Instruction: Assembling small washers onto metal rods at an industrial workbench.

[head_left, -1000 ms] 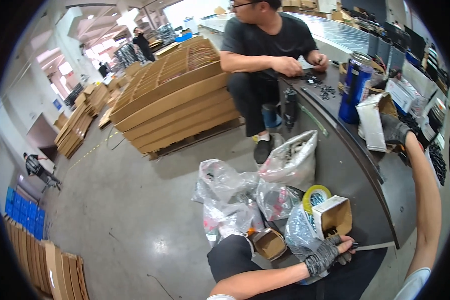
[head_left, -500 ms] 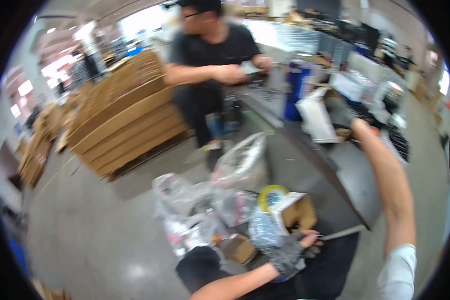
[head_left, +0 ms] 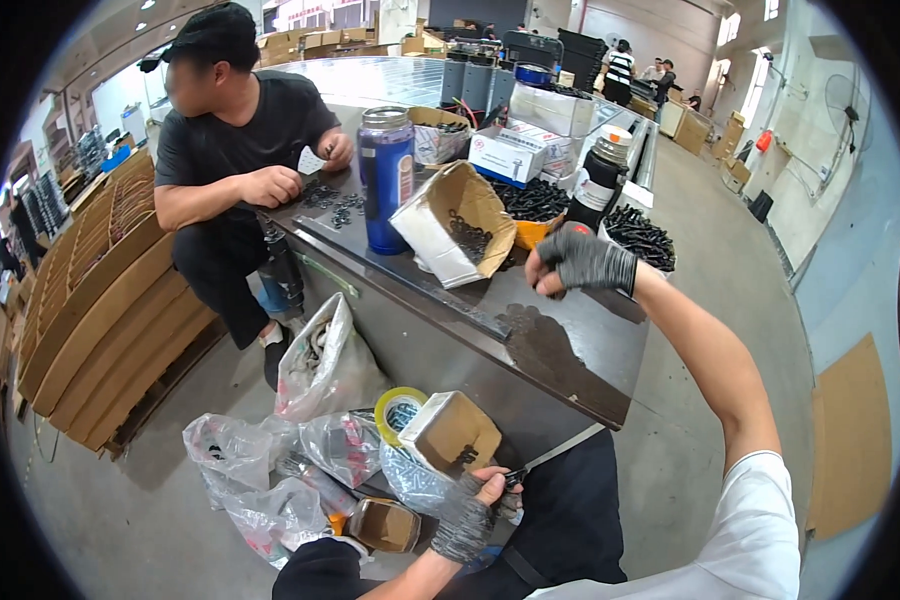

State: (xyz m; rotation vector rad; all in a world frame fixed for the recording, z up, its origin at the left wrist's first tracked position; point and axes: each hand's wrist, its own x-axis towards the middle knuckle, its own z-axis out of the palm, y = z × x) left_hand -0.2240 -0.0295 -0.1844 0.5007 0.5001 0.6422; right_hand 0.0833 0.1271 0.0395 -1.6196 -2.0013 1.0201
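My left hand, in a grey fingerless glove, is low over my lap and closed on a small black part. Just beside it stands an open carton with a few small black pieces inside. Over the table is my right hand, gloved the same way, its fingers curled down with the tips pinched; whether anything is between them is hidden. It is nearest to a tilted cardboard box holding small dark rings, and a heap of black bolts.
A blue jar and a black bottle stand on the table. More black bolts lie at the right. Across the corner, a co-worker handles small black parts. Plastic bags and stacked cardboard occupy the floor.
The view has swung right, so the scene sits further left and looks sharper. My right hand, smeared and partly hidden before, now shows above the table. My left hand stays at my lap.
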